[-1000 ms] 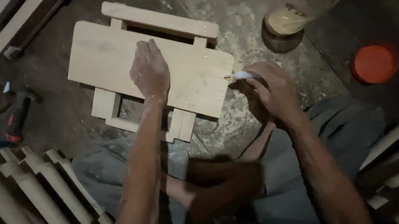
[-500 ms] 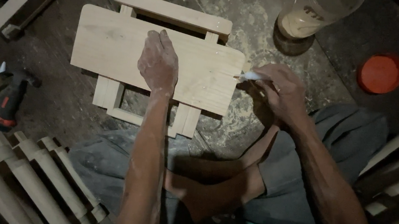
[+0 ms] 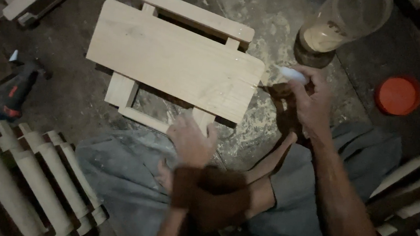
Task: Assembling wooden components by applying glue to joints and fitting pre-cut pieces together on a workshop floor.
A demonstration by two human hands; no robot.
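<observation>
- The right hand [image 3: 314, 98] pinches a small white tube [image 3: 292, 74] between thumb and fingers, its tip aimed toward the right end of the board [image 3: 174, 60].
- The left hand [image 3: 190, 141] lies loosely curled, fingers half spread, holding nothing; it touches or just overlaps the near leg [image 3: 202, 120] of the stool (I cannot tell which).
- The board sits as the top of a small wooden stool frame [image 3: 193, 14] lying on the dusty floor [image 3: 273, 8], in the middle of the view, just beyond the person's knees.
- The stool looks stiff and fairly light, bare sanded wood that is not slippery; it would be best held by the board's long edges or a leg, away from any wet joint.
- Far right, a clear plastic jar [image 3: 340, 23] stands beside an orange lid [image 3: 398, 95].
- Near left lie rows of turned wooden pieces [image 3: 31, 174]; a drill [image 3: 17, 90] lies beyond them.
</observation>
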